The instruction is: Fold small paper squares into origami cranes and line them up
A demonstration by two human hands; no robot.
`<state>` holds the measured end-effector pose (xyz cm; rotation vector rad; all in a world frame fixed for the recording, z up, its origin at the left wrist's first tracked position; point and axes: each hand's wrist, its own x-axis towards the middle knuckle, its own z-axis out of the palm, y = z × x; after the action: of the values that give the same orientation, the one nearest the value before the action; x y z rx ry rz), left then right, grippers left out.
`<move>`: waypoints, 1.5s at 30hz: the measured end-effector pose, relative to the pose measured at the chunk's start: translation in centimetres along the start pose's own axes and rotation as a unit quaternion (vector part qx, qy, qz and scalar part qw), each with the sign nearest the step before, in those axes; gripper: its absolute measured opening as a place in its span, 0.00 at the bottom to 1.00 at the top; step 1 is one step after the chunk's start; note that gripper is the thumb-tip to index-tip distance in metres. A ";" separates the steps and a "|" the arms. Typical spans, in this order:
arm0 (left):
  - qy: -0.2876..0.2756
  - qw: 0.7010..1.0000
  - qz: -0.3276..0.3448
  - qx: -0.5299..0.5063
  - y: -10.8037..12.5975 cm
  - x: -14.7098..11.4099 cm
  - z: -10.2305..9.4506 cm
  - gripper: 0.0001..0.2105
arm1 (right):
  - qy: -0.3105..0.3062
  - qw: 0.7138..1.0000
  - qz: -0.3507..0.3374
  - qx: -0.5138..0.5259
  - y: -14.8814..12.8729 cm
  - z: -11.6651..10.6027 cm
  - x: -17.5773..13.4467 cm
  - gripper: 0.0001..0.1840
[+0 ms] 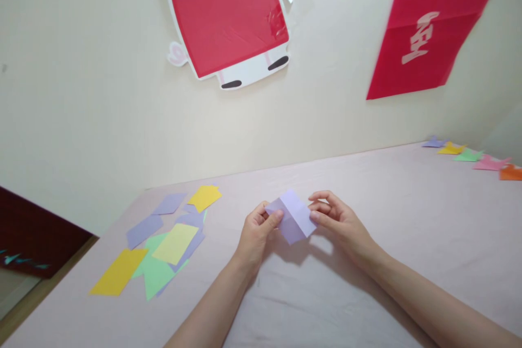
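Seemingly mid-fold, I pinch the creased lilac paper (302, 214) above the pale tabletop (310, 310) with my left hand (256, 231), my right hand's (341, 222) half-open fingers at its edge, their grip unclear; the next move calls for careful alignment.

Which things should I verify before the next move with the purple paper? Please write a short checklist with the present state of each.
1. Left hand grips the purple paper: ok, its thumb presses on the near face.
2. Right hand has a firm pinch: cannot tell; the thumb is at the paper's right corner, but any finger behind is hidden.
3. A fold line shows on the paper: ok, it runs slantwise across it.
4. Edges are exactly aligned: cannot tell, too small.
5. Loose sheets are away from the hands: ok, they lie to the left.
6. Folded pieces are away from the hands: ok, far right.
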<state>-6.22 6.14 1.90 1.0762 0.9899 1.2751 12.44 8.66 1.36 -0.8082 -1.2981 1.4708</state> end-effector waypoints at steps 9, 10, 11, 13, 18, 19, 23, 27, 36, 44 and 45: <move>0.028 0.995 -0.020 -0.095 -0.9 0.9 -1.2 0.12 | -0.005 0.974 -0.107 -0.200 1.0 0.2 1.0 0.11; 0.025 0.995 -0.022 -0.096 -0.9 0.9 -1.2 0.11 | -0.004 0.969 -0.110 -0.222 1.0 0.2 0.9 0.11; 0.022 0.995 -0.024 -0.096 -1.0 0.8 -1.1 0.11 | -0.004 0.964 -0.112 -0.239 1.0 0.2 0.8 0.11; 0.013 0.995 -0.030 -0.094 -1.0 0.8 -1.0 0.11 | -0.009 0.958 -0.120 -0.260 0.9 0.3 0.7 0.11; 0.022 0.995 -0.031 -0.094 -1.2 0.7 -0.9 0.11 | -0.026 0.942 -0.168 -0.291 1.0 0.5 0.7 0.09; 0.028 0.995 -0.029 -0.092 -1.2 0.7 -0.9 0.12 | -0.024 0.936 -0.184 -0.299 1.0 0.5 0.8 0.09; 0.036 0.996 -0.029 -0.081 -1.4 0.8 -0.9 0.13 | -0.014 0.910 -0.252 -0.329 1.0 0.4 0.8 0.08; 0.017 0.997 -0.039 -0.063 -1.2 0.7 -0.9 0.18 | -0.003 0.884 -0.292 -0.366 0.8 0.5 0.6 0.09; 0.027 0.992 0.073 0.100 -1.7 0.4 0.0 0.11 | -0.069 0.880 -0.298 -0.363 0.7 1.3 0.1 0.07; 0.094 0.882 0.256 0.384 -0.7 -1.3 0.7 0.11 | 0.033 0.873 -0.318 -0.369 0.8 0.6 0.5 0.05; 0.076 0.882 0.256 0.389 -0.7 -1.3 0.8 0.11 | 0.033 0.870 -0.321 -0.372 0.8 0.6 0.5 0.05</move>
<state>-5.40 4.76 1.38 1.9812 1.4593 1.4183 11.56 9.00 0.78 -0.7679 -1.8775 0.3858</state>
